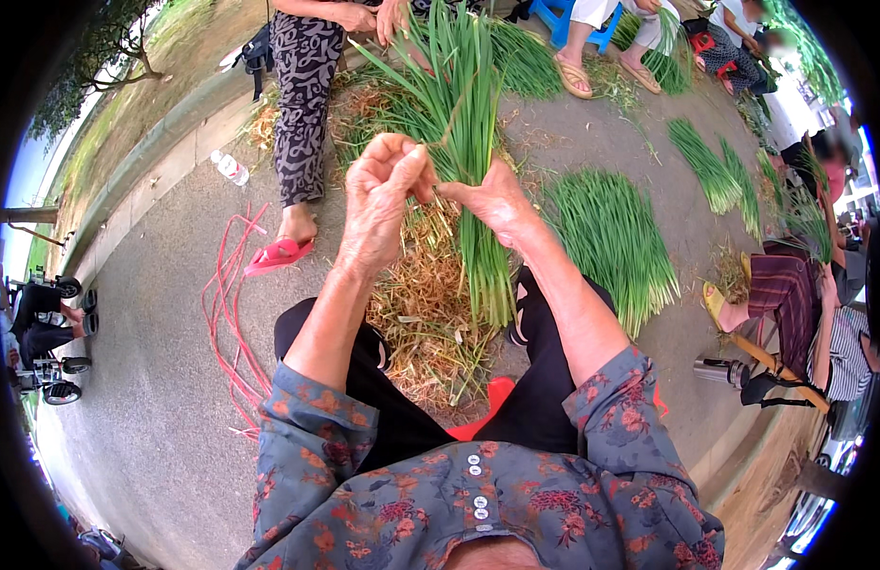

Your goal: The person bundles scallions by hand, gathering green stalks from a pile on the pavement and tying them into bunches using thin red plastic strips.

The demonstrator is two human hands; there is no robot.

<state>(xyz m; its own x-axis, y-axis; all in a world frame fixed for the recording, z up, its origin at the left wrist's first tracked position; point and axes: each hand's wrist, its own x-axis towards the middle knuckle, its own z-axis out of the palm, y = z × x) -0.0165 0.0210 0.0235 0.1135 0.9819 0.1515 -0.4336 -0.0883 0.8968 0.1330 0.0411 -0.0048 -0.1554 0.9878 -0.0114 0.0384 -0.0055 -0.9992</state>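
Observation:
My left hand (383, 195) and my right hand (492, 199) are raised in front of me, both closed on a bunch of long green stalks (464, 104). The bunch hangs with its pale root ends down near my knees and its leaves fanning upward. My left fingers pinch a thin strand at the bunch's left side. My right hand grips the stalks from the right. Below them a heap of dry yellowish trimmings (426, 323) lies on the ground between my legs.
A laid-out pile of green stalks (616, 237) lies to my right, more bundles (706, 161) farther back. Other people sit around: one in patterned trousers with a red sandal (278, 252) ahead, another at right. Red strings (226, 313) lie left, plus a plastic bottle (231, 168).

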